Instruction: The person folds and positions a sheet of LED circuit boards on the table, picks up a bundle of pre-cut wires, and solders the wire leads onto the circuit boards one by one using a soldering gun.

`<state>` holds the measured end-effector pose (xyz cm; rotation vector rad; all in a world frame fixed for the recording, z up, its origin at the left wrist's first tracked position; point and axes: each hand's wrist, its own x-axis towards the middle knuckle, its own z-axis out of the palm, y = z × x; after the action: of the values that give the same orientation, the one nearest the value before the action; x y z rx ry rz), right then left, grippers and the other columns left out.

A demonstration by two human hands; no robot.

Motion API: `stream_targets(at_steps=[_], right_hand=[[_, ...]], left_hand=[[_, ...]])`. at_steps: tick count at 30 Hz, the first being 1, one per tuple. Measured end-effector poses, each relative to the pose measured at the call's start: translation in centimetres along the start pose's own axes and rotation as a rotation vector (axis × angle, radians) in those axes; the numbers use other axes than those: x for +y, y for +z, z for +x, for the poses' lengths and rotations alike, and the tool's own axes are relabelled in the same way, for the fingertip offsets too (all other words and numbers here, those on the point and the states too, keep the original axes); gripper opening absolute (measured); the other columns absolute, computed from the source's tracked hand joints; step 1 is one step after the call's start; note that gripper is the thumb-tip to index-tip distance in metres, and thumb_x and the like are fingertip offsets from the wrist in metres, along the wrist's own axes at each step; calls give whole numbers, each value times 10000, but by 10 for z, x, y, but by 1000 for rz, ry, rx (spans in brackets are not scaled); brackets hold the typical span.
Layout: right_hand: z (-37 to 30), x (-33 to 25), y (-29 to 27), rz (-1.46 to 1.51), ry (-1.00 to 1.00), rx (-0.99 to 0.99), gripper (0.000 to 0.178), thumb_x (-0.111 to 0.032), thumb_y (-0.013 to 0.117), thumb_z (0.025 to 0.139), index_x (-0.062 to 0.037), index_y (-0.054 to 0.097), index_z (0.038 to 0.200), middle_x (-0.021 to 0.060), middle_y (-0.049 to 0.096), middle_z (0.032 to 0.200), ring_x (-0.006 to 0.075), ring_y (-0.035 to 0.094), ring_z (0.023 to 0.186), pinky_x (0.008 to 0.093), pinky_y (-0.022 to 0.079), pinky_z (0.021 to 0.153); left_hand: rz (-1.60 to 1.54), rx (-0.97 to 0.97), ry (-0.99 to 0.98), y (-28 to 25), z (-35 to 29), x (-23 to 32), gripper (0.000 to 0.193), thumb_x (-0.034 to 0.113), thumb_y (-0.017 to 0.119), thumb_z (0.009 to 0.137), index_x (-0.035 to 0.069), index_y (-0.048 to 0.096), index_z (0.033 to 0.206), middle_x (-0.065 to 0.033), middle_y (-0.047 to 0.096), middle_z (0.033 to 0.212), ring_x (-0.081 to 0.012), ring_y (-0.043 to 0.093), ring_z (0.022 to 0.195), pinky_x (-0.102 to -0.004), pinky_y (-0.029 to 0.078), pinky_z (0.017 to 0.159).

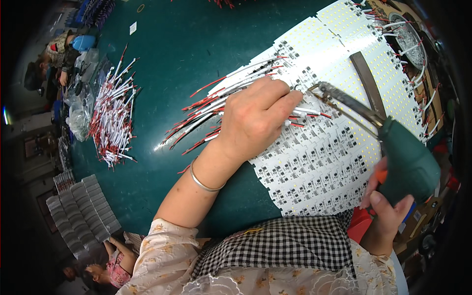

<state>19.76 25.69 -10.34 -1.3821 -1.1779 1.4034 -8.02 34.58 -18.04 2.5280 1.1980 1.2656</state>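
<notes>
My left hand [255,115], with a metal bangle at the wrist, is over the left part of a white sheet of LED circuit boards [314,182]. Its thumb and index finger are pinched together on a thin wire, mostly hidden by the fingers. Red and white wires [201,110] lie in a bunch beneath and beside this hand, some ends resting on the boards. My right hand [388,209] grips a green soldering gun [410,157] with an orange trigger. The gun's tip points left, just above the boards and close to my left fingertips.
A dark flat bar [366,81] lies across the boards. Left on the green table [167,49] is a heap of red and white wires [113,118]. A metal bowl [410,42] stands at the far right beside wired board edges. Other people are at the left rim, near stacked grey parts [81,211].
</notes>
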Motion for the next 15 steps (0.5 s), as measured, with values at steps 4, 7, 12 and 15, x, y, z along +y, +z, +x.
stream_targets(at_steps=[4, 7, 12, 15], right_hand=[[8, -10, 1, 65, -81, 104, 641, -168, 699, 758, 143, 397, 1231, 112, 557, 750, 109, 512, 475, 220, 454, 409], [7, -14, -7, 60, -136, 126, 672, -195, 709, 766, 136, 387, 1254, 113, 562, 762, 103, 509, 472, 213, 448, 411], [3, -42, -29, -87, -153, 23, 663, -172, 663, 795, 141, 358, 1294, 121, 554, 829, 97, 515, 511, 212, 441, 449], [2, -47, -44, -193, -236, 1, 662, -166, 650, 802, 137, 351, 1308, 122, 550, 851, 97, 516, 528, 210, 430, 457]], left_hand=[[-2, 22, 13, 0, 1, 1, 405, -74, 674, 552, 30, 676, 943, -95, 640, 797, -245, 631, 691, -328, 510, 556], [2, -21, -22, -5, 4, 10, 401, -80, 671, 550, 30, 671, 936, -100, 637, 811, -251, 627, 692, -334, 515, 563], [-28, -64, -91, -10, 13, 20, 418, -106, 649, 555, 26, 666, 952, -105, 632, 839, -247, 620, 695, -347, 510, 591], [56, 107, -12, -13, 20, 16, 476, -105, 626, 554, 32, 647, 1009, -89, 590, 790, -252, 578, 677, -351, 474, 545]])
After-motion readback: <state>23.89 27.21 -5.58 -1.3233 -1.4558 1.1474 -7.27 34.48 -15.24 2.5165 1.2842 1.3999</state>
